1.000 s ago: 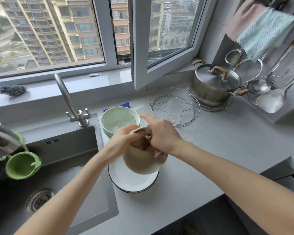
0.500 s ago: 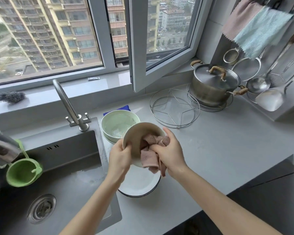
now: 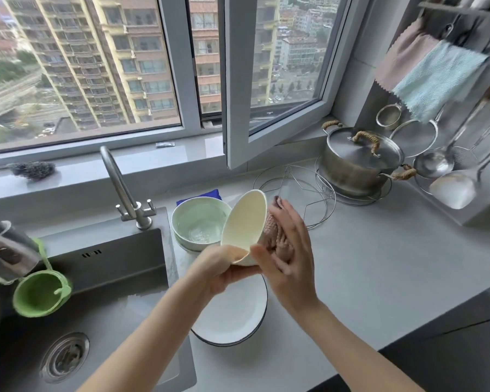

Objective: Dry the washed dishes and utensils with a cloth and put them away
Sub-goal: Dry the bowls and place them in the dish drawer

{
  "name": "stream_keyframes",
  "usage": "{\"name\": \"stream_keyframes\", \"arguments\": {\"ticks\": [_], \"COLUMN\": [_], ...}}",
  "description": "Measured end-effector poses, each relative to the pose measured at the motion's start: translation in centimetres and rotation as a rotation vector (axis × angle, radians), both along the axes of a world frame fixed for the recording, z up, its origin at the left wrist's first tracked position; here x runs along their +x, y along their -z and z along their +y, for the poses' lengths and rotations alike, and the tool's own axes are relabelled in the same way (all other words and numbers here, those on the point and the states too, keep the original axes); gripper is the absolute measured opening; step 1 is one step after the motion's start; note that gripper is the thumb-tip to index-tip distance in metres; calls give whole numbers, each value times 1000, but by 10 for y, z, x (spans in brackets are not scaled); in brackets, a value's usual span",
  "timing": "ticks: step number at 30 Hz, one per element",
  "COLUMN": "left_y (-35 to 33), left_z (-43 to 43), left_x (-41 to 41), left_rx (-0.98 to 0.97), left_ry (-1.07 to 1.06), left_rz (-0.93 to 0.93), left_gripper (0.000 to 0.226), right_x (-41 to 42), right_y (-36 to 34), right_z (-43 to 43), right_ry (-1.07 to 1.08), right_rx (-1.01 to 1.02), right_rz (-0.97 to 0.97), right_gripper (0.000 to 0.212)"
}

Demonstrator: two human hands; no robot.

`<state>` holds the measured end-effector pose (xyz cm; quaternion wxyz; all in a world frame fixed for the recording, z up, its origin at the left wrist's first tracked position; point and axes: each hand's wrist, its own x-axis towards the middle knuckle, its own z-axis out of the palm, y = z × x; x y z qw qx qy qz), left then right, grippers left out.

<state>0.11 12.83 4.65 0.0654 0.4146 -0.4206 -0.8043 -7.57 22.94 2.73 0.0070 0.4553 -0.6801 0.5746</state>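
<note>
Tilted bowl [image 3: 245, 222] above the plate [image 3: 232, 315], sink [image 3: 96, 292] to its left, pot [image 3: 357, 165] behind right

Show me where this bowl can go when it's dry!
Set the bowl on the wide bare counter right of the plate, in front of the wire rack and the pot. Another bare strip runs along the counter's near edge. It is crowded beside the sink, where the green bowl and plate sit close together.

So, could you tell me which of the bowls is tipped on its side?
The cream bowl, gripped at its rim by the left hand; the pale green bowl stands upright on the counter.
</note>
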Motion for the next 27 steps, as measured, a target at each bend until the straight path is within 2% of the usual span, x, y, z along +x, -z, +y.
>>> {"name": "stream_keyframes", "arguments": {"ticks": [3, 7, 9, 12, 16, 19, 21, 24, 27], "left_y": [-4, -20, -29, -35, -32, -34, -35, -37, -44], "left_z": [-14, -8, -5, -9, -15, -13, -9, -4, -6], "left_x": [0, 4, -1, -14, -20, -19, -18, -17, -14], "left_rx": [-124, -210, -237, -366, -780, -1007, -1098, -1155, -1180], "left_ry": [22, 178, 156, -33, -254, -368, -418, -378, -279], "left_rz": [-111, -177, -154, -142, -178, -208, -219, -227, -227], "left_gripper": [33, 32, 31, 20, 12, 14, 14, 19, 19], "right_x": [-26, -72, -78, -67, -51, -42, -35, -25, -19], "right_y": [-36, -66, -62, -47, -34, -37, -46, -54, -43], "right_z": [-11, -32, -36, -34, -34, -31, -26, -22, -20], "right_ry": [-73, -380, -435, -441, -382, -224, -238, -213, -48], "right_rx": [36, 406, 474, 403, 72, -179, -264, -175, -3], "right_rz": [-412, -942, -1205, -1475, -1791, -1781, -1686, -1322, -833], "right_gripper": [59, 69, 67, 69, 71, 53, 50, 48, 58]}}
